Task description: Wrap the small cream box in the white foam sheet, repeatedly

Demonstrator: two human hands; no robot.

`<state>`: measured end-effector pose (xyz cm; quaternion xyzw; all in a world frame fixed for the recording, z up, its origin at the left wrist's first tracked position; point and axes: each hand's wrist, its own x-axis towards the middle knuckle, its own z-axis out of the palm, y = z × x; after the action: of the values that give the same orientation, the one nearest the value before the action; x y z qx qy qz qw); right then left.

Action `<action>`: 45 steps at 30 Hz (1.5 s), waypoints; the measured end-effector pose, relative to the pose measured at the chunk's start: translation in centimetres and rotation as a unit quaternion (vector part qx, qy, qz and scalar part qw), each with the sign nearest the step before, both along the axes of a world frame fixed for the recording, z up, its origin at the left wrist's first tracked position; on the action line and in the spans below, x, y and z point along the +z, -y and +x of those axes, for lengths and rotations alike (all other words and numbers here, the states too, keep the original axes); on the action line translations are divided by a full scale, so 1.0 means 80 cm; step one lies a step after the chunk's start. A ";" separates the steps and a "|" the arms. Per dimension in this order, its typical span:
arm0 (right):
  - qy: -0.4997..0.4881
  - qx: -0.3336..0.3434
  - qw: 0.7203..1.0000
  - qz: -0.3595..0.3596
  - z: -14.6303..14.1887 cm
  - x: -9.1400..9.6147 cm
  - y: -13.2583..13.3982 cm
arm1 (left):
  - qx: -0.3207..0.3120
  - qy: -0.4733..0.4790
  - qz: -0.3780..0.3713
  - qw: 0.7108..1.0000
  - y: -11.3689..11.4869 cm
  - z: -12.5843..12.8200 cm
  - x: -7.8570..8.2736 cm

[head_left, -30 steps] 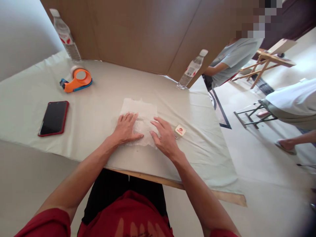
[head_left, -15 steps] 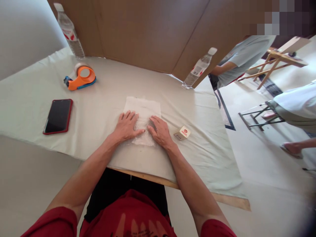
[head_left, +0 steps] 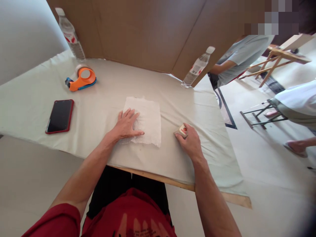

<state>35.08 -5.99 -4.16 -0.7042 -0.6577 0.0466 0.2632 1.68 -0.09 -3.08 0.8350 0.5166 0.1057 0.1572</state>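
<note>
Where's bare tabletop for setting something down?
Bare cloth lies between the phone and the left hand, and behind the white sheet, between the tape dispenser and right bottle. Crowded: the left bottle and dispenser's corner, and where the right hand holds the small box.

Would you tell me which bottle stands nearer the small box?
The bottle on the right; the other bottle stands far left, behind the tape dispenser, farther from the box.

The small box (head_left: pixel 183 131) is cream with red print, its side perhaps brownish. The sheet (head_left: pixel 149 121) is whitish, the tape dispenser (head_left: pixel 80 81) orange and blue.
</note>
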 end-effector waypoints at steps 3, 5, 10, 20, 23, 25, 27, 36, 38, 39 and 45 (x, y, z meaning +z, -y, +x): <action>-0.062 0.014 0.998 0.024 -0.009 0.012 0.000 | -0.010 0.000 -0.002 1.000 0.000 0.001 0.003; -0.105 0.039 0.992 0.056 -0.031 0.034 -0.002 | -0.019 -0.016 -0.024 0.999 0.000 0.002 0.003; -0.140 0.209 0.966 0.066 -0.116 0.070 -0.022 | -0.026 -0.005 -0.029 0.999 -0.004 -0.001 0.001; -0.232 0.300 0.922 -0.079 -0.144 0.002 -0.061 | -0.047 0.016 -0.059 0.997 -0.011 -0.013 0.000; -0.243 0.301 0.919 -0.074 -0.141 0.001 -0.057 | -0.045 0.008 -0.065 0.997 -0.011 -0.013 0.000; -0.243 0.308 0.917 -0.066 -0.145 0.001 -0.057 | -0.043 0.003 -0.068 0.997 -0.011 -0.012 0.001; -0.234 0.315 0.918 -0.061 -0.149 -0.001 -0.059 | -0.043 0.003 -0.069 0.997 -0.010 -0.013 0.001; -0.171 0.322 0.930 -0.044 -0.148 -0.005 -0.061 | -0.061 0.036 -0.063 0.996 -0.012 -0.018 -0.003; -0.166 0.325 0.930 -0.038 -0.147 -0.006 -0.061 | -0.061 0.041 -0.065 0.995 -0.012 -0.019 -0.002; -0.165 0.326 0.930 -0.036 -0.147 -0.006 -0.061 | -0.060 0.048 -0.065 0.995 -0.012 -0.020 -0.001; -0.177 0.323 0.928 -0.052 -0.146 -0.006 -0.061 | 0.039 0.166 0.030 0.985 -0.016 -0.032 0.013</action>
<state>23.43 -1.08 -4.62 -0.4471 -0.7888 0.2873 0.3089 -0.86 1.18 -2.07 0.7897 0.5117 0.2644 0.2112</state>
